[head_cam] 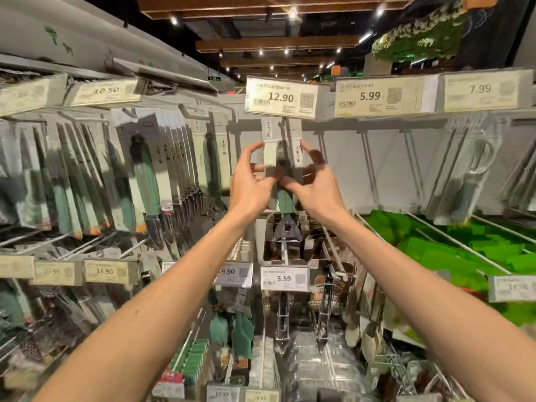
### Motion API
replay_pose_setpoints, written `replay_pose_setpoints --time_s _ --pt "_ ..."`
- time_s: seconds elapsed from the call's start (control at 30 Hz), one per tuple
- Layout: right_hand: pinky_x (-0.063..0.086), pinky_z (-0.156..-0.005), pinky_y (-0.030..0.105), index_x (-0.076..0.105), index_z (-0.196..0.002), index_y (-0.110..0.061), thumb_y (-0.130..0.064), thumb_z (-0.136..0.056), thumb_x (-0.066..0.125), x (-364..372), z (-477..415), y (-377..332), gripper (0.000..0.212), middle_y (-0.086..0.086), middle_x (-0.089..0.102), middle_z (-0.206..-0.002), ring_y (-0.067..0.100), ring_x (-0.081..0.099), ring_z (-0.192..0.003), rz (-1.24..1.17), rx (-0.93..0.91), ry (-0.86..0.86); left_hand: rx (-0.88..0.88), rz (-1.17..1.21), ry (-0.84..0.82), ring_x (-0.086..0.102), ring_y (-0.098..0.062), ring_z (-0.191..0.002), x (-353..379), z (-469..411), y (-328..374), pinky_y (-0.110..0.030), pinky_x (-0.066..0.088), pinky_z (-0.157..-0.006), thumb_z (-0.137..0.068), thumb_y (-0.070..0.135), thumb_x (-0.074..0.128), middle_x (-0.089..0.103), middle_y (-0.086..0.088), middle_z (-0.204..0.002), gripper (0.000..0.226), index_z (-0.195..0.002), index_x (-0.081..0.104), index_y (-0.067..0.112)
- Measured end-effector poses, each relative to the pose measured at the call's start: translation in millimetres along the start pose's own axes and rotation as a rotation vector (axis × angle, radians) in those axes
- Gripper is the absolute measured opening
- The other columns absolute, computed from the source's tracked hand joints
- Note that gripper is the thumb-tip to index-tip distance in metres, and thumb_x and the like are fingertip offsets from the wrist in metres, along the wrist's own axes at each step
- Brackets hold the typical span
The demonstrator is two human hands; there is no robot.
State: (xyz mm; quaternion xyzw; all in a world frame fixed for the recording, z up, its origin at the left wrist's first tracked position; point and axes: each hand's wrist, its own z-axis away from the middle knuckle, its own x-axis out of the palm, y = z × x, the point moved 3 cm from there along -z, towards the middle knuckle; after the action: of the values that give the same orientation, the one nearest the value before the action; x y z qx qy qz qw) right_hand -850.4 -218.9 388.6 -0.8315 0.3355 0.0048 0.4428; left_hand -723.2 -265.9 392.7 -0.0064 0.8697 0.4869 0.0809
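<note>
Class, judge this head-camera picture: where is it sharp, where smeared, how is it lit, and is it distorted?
Head view: the white-carded, green-handled utensil pack gripped by the left hand and right hand is motion-smeared; the white 12.90 price label reads clearly; small ceiling spotlights flare; the wide-angle lens bows the grey shelf rail.

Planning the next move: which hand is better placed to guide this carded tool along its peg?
Right, marginally: left hand and right hand both pinch the carded tool, but the right index finger reaches higher, nearer the peg.
</note>
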Motion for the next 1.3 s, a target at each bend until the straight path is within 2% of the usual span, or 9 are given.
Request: replay_pose_setpoints --time_s 0.1,0.3,0.5,0.67,0.83,0.93,1.03,1.17,1.3 --pt "0.055 -0.086 0.039 0.027 -0.151 -0.028 -0.018 -0.088 0.072 5.0 -16.7 8.2 0.078 -0.007 0.063 -0.099 0.005 0.059 -0.083 -0.003 0.02 -0.056 -0.01 -0.058 -0.008 0.063 -0.009 -0.081 5.8 -13.9 -5.7 -0.036 0.06 -0.075 -0.093 0.013 0.066 0.06 0.004 -0.103 0.057 -0.14 0.041 0.032" --pt "0.049 -0.072 0.024 0.024 -0.153 -0.025 -0.022 -0.091 0.068 1.5 -25.6 15.6 0.076 -0.012 0.048 -0.09 0.0 0.05 -0.078 -0.01 0.042 -0.133 0.009 -0.159 -0.054 0.059 -0.008 -0.095 4.4 -18.2 -8.9 -0.046 0.053 -0.093 -0.094 0.014 0.064 0.056 -0.003 -0.121 0.058 -0.142 0.039 0.034" --pt "0.04 -0.082 0.021 0.053 -0.129 -0.021 -0.025 -0.092 0.064 -19.2 7.3 20.4 0.038 -0.004 0.058 -0.106 0.01 0.055 -0.095 0.201 0.038 -0.075 0.021 -0.401 -0.129 0.065 -0.011 -0.085 -30.0 7.1 -13.9 -0.036 0.057 -0.086 -0.097 0.017 0.06 0.069 -0.002 -0.1 0.025 -0.122 0.06 0.02" --pt "0.042 -0.057 0.004 0.065 -0.09 -0.019 -0.025 -0.091 0.066 -12.8 73.3 2.9 0.007 -0.007 0.061 -0.073 0.002 0.051 -0.062 0.211 -0.038 -0.143 0.057 -0.577 -0.154 0.047 0.006 -0.051 -80.6 57.4 -4.3 -0.007 0.037 -0.054 -0.095 0.027 0.064 0.059 0.006 -0.066 0.012 -0.084 0.062 0.023" --pt "0.046 -0.057 0.027 0.056 -0.079 -0.018 -0.029 -0.085 0.069 35.5 178.8 -33.9 0.018 -0.005 0.056 -0.066 0.009 0.051 -0.059 0.141 -0.086 -0.316 0.023 -0.828 -0.313 0.04 -0.003 -0.049 -166.8 152.6 5.4 -0.024 0.031 -0.051 -0.094 0.044 0.059 0.052 0.007 -0.059 0.027 -0.076 0.056 0.024" --pt "0.041 -0.059 0.025 0.054 -0.079 -0.02 -0.03 -0.083 0.074 88.5 254.6 -52.5 0.023 -0.008 0.052 -0.066 0.012 0.05 -0.06 0.182 -0.149 -0.397 0.006 -1.057 -0.386 0.048 -0.006 -0.05 -236.6 226.9 5.5 -0.029 0.034 -0.051 -0.092 0.053 0.055 0.053 0.008 -0.054 0.035 -0.073 0.051 0.024" --pt "0.032 -0.066 0.017 0.06 -0.092 -0.019 -0.036 -0.08 0.073 154.6 334.9 -68.8 0.025 -0.01 0.051 -0.079 0.006 0.044 -0.071 0.233 -0.187 -0.526 -0.104 -1.175 -0.46 0.061 -0.025 -0.066 -310.3 308.5 -16.1 -0.033 0.042 -0.057 -0.094 0.052 0.053 0.059 0.004 -0.064 0.027 -0.081 0.053 0.028" --pt "0.047 -0.079 0.032 0.064 -0.114 -0.014 -0.05 -0.085 0.06 243.2 439.8 -79.0 0.046 0.001 0.065 -0.106 0.019 0.064 -0.095 0.248 -0.102 -0.78 -0.283 -1.159 -0.491 0.066 -0.03 -0.093 -392.8 408.3 -49.4 -0.036 0.049 -0.071 -0.088 0.06 0.042 0.071 -0.002 -0.094 0.044 -0.099 0.064 0.023" --pt "0.043 -0.066 0.031 0.059 -0.092 -0.017 -0.045 -0.084 0.059 310.5 509.7 -105.3 0.029 -0.002 0.057 -0.083 0.024 0.058 -0.078 0.158 -0.051 -0.929 -0.583 -1.132 -0.43 0.065 -0.03 -0.101 -459.4 488.5 -95.5 -0.039 0.048 -0.078 -0.094 0.05 0.052 0.071 -0.005 -0.102 0.034 -0.106 0.065 0.021"
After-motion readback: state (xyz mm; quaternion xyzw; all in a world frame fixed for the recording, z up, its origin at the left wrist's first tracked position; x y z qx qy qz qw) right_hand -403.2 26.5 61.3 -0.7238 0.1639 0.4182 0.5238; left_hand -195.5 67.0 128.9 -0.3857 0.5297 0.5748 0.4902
